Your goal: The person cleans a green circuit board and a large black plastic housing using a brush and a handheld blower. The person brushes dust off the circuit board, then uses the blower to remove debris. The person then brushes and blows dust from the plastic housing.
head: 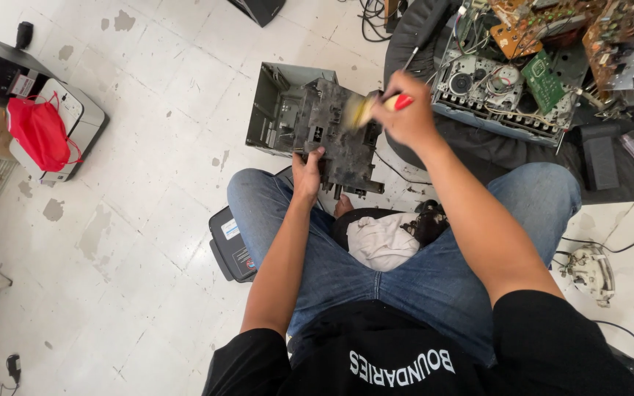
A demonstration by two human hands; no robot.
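— Circuit board (343,139), dusty and dark, stands tilted over our knees; our left hand (307,174) has its fingers clamped on the lower edge.
— And our right hand (403,116) is closed round the brush (376,106) at its top. We think hard strokes could twist it loose onto the floor (148,220).

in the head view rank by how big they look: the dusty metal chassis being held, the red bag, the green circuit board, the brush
1. dusty metal chassis
2. red bag
3. green circuit board
4. brush; blurred, so its rank against the board is unsure.
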